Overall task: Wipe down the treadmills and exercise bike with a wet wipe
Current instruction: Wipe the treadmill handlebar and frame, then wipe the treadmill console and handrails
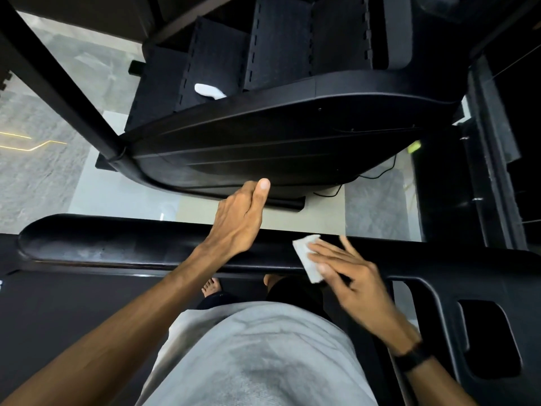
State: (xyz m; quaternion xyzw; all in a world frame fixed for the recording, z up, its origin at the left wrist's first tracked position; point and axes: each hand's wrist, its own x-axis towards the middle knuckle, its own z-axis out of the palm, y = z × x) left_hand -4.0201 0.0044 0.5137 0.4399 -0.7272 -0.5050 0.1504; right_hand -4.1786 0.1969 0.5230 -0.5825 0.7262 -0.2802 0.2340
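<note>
A person standing on a treadmill presses a white wet wipe (307, 257) flat against the machine's black front rail (117, 247) with the right hand (348, 271), whose fingers (319, 248) lie nearly straight and spread over the cloth, pinning it rather than clenching it. The rail runs left to right across the view, and most of its unwiped-looking length stretches away to the left of the wipe, so the next stroke would likely travel leftward along that axis. The left hand (241, 219) reaches past the rail to the lower edge of the dark curved cover (278, 148) beyond, thumb out and fingers hidden behind it, holding no cloth; it lies across the wipe's leftward path. A second white cloth (209, 91) rests on the black matting (219, 63) beyond.
</note>
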